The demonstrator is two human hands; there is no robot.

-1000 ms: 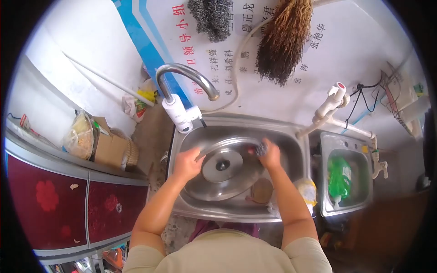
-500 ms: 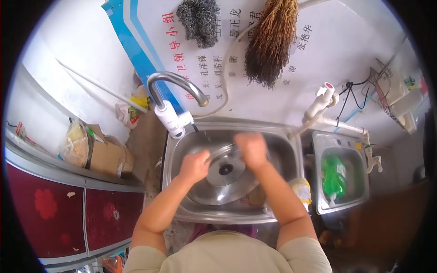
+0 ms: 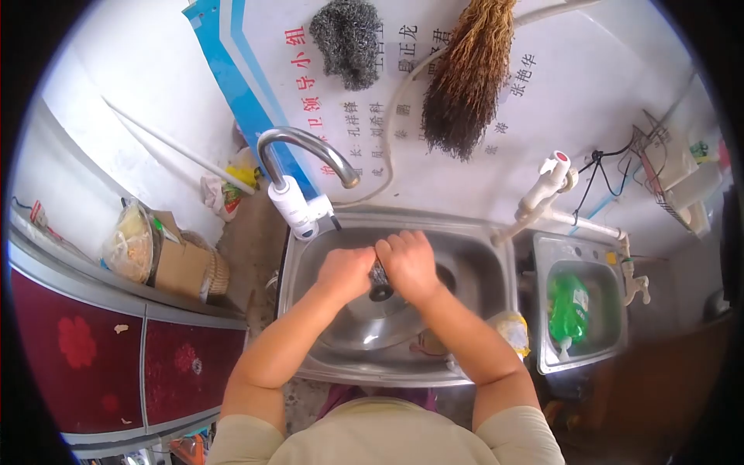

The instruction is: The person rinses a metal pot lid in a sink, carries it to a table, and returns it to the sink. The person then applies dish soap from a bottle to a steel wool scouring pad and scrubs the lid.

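Observation:
Side by side and touching, my two hands are over the steel sink [image 3: 474,373]. A dark grey wire scourer [image 3: 378,273] shows between them. My left hand [image 3: 346,273] has its fingers curled round the scourer's left side. My right hand [image 3: 408,266] closes on it from the right, knuckles up. Below them a round metal lid [image 3: 364,329] with a black knob [image 3: 380,292] lies in the basin, partly hidden by my hands and right forearm. The curved faucet [image 3: 306,139] rises at the sink's back left.
A smaller sink [image 3: 542,306] with a green bottle [image 3: 570,308] stands at the right. A yellow-and-white packet [image 3: 513,332] is at the main sink's right edge. On the wall hang a large scourer [image 3: 346,43] and a brush [image 3: 469,85]. A cardboard box [image 3: 180,267] sits left.
My hands have come together over the lid; my right hand has moved left with the scourer. My left hand has let go of the lid's rim. The camera view has shifted slightly.

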